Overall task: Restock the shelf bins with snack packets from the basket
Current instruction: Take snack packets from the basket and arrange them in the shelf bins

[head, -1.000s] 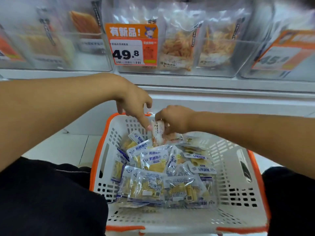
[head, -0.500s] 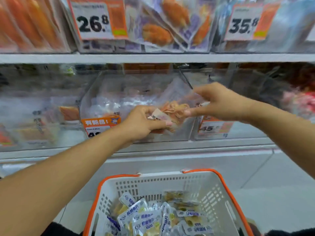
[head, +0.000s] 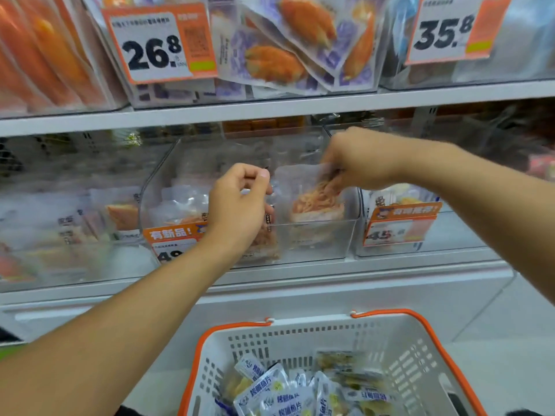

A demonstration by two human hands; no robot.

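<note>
Snack packet (head: 315,196) is pinched by the right hand (head: 360,159) over the clear bin (head: 318,238); left hand (head: 240,205) is curled, nothing held.

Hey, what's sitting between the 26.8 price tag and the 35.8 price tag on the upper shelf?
In the head view, between the 26.8 tag and the 35.8 tag lie clear packets of orange snacks, overlapping in their bin.

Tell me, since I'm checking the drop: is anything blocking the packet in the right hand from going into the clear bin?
Nothing visible: the right hand holds the packet already inside the open-topped clear bin.
</note>
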